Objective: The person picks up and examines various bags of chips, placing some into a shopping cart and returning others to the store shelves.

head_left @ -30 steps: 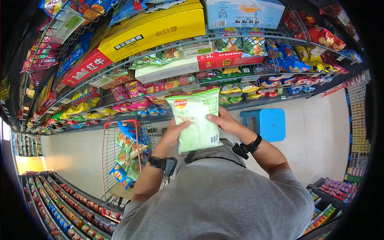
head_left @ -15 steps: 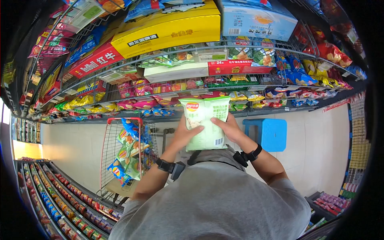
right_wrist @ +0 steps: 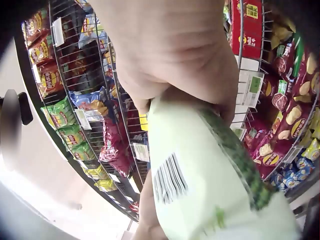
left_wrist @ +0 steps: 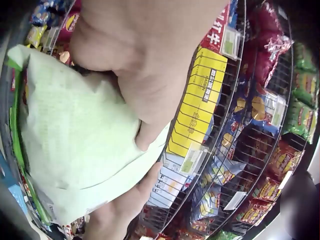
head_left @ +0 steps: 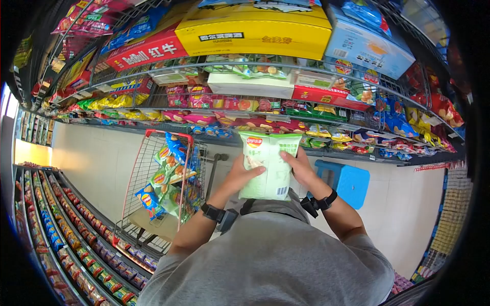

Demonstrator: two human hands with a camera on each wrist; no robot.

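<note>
The left hand [head_left: 244,175] and the right hand [head_left: 300,166] both grip a light green chip bag [head_left: 266,164] by its sides; fingers curl around it. The bag is upright before the wire snack shelves [head_left: 286,109], with the red shopping cart [head_left: 153,173] to its left.

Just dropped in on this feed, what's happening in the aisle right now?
A person stands in a shop aisle facing wire snack shelves, holding a pale green crisp bag upright in front of them. The left hand grips its left side and the right hand its right side. To their left a red-framed wire shopping cart already holds several blue and green snack packets. A blue plastic stool stands to their right.
</note>
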